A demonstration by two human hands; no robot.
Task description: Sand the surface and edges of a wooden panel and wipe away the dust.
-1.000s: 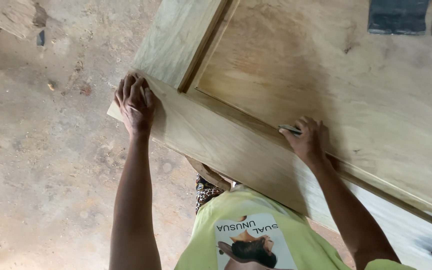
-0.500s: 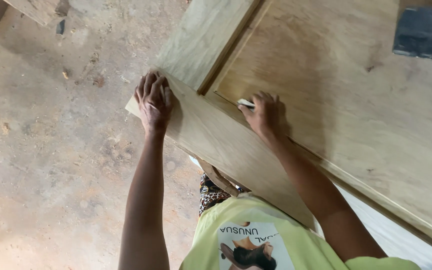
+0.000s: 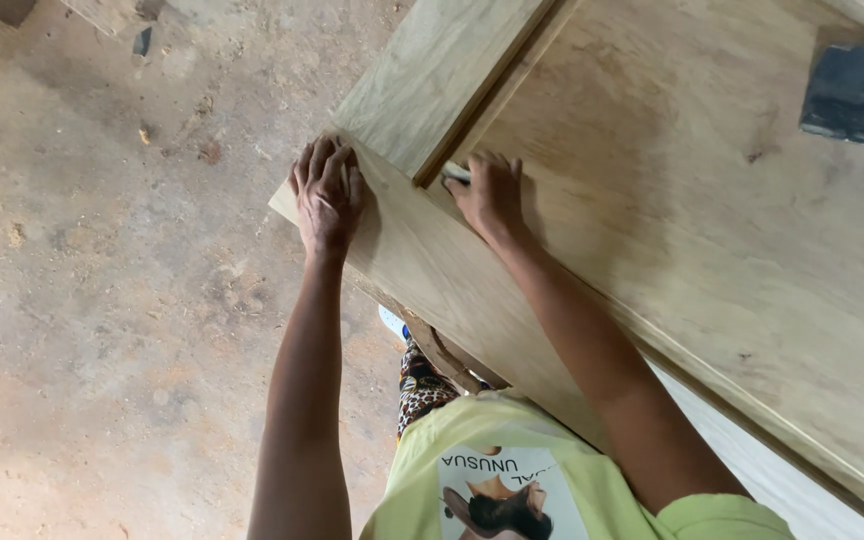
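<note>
One pale panelled wooden door (image 3: 712, 230): left hand (image 3: 327, 190) flat, fingers together, on its frame; right hand (image 3: 490, 192) clamped on one small pale pad (image 3: 457, 171).

Left hand (image 3: 327, 192) flat, fingers together, arm outstretched, right hand (image 3: 490, 195) curled, knuckles up, forearm angled inward

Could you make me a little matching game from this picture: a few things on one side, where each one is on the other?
Things:
1. left hand
2. right hand
3. dark sheet
4. floor

Places:
A. top right, lying on the panel
B. flat on the door's corner
C. at the groove's corner, pressing a small pale piece
D. left, below the door

Pairs: 1-B, 2-C, 3-A, 4-D
</note>
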